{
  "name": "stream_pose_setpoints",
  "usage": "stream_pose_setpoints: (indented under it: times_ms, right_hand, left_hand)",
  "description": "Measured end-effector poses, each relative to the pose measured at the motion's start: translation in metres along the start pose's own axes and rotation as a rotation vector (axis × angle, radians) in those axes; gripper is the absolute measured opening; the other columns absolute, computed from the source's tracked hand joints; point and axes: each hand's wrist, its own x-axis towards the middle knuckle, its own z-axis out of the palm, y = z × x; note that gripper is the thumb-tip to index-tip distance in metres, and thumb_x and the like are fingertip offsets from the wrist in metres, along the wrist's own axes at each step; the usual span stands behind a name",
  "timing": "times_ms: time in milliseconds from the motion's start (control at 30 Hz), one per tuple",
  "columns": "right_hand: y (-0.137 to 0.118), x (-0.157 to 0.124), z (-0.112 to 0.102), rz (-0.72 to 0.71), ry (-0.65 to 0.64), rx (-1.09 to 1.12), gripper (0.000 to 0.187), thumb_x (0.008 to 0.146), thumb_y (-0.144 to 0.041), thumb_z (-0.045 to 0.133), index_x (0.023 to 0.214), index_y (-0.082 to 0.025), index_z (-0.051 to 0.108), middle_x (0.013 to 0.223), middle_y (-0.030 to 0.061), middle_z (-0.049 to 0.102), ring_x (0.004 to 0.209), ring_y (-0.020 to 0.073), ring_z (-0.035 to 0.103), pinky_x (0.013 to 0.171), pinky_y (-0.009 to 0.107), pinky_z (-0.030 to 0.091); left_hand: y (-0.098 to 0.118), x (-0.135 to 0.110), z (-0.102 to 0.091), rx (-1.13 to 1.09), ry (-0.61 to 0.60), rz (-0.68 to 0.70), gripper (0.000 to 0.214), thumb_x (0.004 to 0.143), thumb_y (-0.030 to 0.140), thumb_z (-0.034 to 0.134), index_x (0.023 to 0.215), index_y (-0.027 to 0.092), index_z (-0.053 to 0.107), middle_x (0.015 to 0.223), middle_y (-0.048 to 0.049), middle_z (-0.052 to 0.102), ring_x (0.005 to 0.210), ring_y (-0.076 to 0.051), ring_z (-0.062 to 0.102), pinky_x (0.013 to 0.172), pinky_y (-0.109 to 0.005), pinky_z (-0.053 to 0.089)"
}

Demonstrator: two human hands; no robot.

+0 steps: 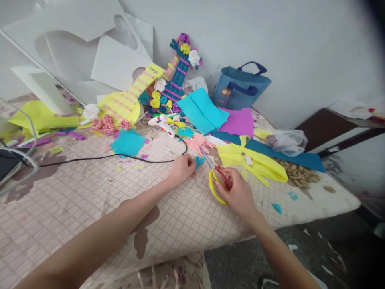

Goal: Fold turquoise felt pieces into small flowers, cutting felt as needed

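Head view: red-and-yellow scissors in right grip.

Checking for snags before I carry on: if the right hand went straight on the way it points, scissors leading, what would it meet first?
Probably the pink paper, met by the tips of the scissors that the right hand holds; depth is unclear, so they may already touch it.

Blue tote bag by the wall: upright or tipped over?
Upright: one handle of the blue tote bag arches above its top rim.
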Motion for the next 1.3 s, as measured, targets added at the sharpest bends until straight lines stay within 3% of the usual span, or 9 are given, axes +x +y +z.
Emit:
stream_pose_setpoints:
  times_ms: [133, 667, 1067, 1300]
  right_hand:
    - [0.0, 0.001, 0.005, -0.02, -0.043, -0.044, 0.032, 0.081, -0.039, 0.054, 0.107, -0.02, 0.05, 0.088, 0.0073, 0.062, 0.072, 0.0218, 0.061, 0.061, 0.032, 0.046]
    - [0.013, 0.004, 0.006, 0.101, -0.014, -0.024, 0.037, 0.08, -0.043, 0.058, 0.108, -0.02, 0.05, 0.085, 0.0048, 0.062, 0.076, 0.0219, 0.061, 0.064, 0.031, 0.044]
    - [0.019, 0.004, 0.006, 0.06, 0.002, -0.045, 0.038, 0.079, -0.043, 0.058, 0.11, -0.02, 0.05, 0.088, 0.0056, 0.063, 0.077, 0.0213, 0.061, 0.064, 0.03, 0.045]
    - [0.008, -0.001, 0.003, 0.006, -0.053, -0.089, 0.034, 0.08, -0.039, 0.058, 0.107, -0.021, 0.05, 0.085, 0.0046, 0.062, 0.07, 0.0195, 0.062, 0.059, 0.028, 0.044]
  left_hand:
    - [0.002, -0.001, -0.001, 0.025, -0.002, 0.028, 0.013, 0.079, 0.012, 0.051, 0.067, 0.017, 0.052, 0.049, 0.0016, 0.061, 0.051, -0.014, 0.063, 0.053, -0.021, 0.042]
    - [0.005, -0.003, -0.002, 0.129, -0.017, 0.16, 0.014, 0.08, 0.02, 0.055, 0.067, 0.015, 0.059, 0.058, 0.003, 0.053, 0.054, -0.01, 0.047, 0.053, -0.022, 0.034]
    - [0.003, 0.004, 0.002, 0.269, 0.007, 0.153, 0.015, 0.077, 0.011, 0.054, 0.064, 0.014, 0.061, 0.061, -0.0004, 0.058, 0.056, -0.012, 0.05, 0.054, -0.023, 0.033]
    - [0.002, 0.005, 0.003, 0.272, 0.032, 0.134, 0.007, 0.075, 0.008, 0.055, 0.077, 0.013, 0.061, 0.064, -0.0008, 0.061, 0.058, -0.013, 0.055, 0.054, -0.022, 0.038]
